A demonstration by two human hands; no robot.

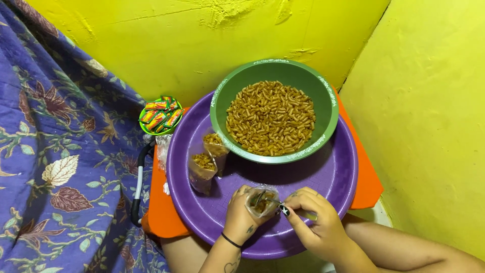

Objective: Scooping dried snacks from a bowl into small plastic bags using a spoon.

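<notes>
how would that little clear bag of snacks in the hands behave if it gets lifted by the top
The small clear bag, held in the left hand, is thin film, so probably floppy and sagging. It holds only a little filling, so likely light. Its mouth looks open, so tilting may spill pieces onto the purple tray.

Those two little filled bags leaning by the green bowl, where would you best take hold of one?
Probably by the empty clear top of a filled bag, pinched from above. The snacks sit low in it, the neck stands upward, and the green bowl blocks its right side, so come from the left.
</notes>
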